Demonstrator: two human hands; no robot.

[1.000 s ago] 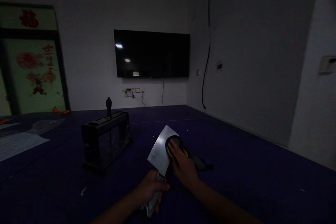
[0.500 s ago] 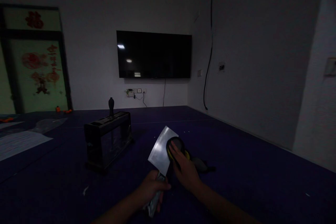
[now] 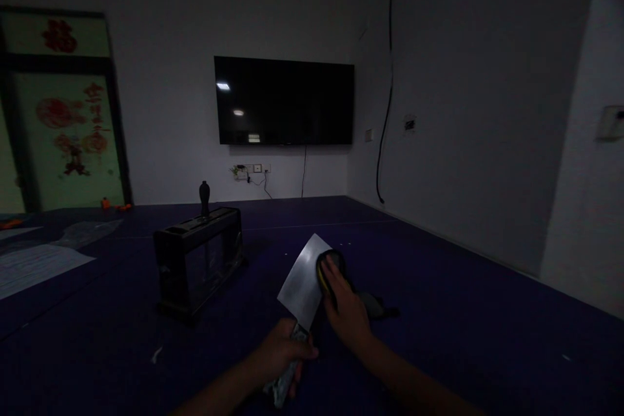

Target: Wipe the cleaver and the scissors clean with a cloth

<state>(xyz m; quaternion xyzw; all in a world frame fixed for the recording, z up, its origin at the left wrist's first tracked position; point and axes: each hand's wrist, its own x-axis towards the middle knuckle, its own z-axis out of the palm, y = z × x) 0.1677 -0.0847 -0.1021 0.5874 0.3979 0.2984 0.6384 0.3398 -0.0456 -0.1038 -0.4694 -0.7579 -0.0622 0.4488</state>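
Observation:
My left hand (image 3: 279, 352) is wrapped round the handle of a broad steel cleaver (image 3: 303, 281), whose blade points up and away over the dark blue surface. My right hand (image 3: 347, 312) presses a round dark pad with a yellow edge (image 3: 327, 268) against the blade's right side, fingers curled over it. A dark cloth-like lump (image 3: 373, 304) lies on the surface just behind my right hand.
A black knife block (image 3: 197, 260) with one dark handle sticking up stands to the left of the cleaver. A wall-mounted TV (image 3: 284, 101), a hanging black cable (image 3: 385, 110) and white walls close the room. Pale sheets (image 3: 34, 260) lie far left.
The pad under my right hand has slid a little up along the blade. The cleaver and my left hand have stayed almost in place.

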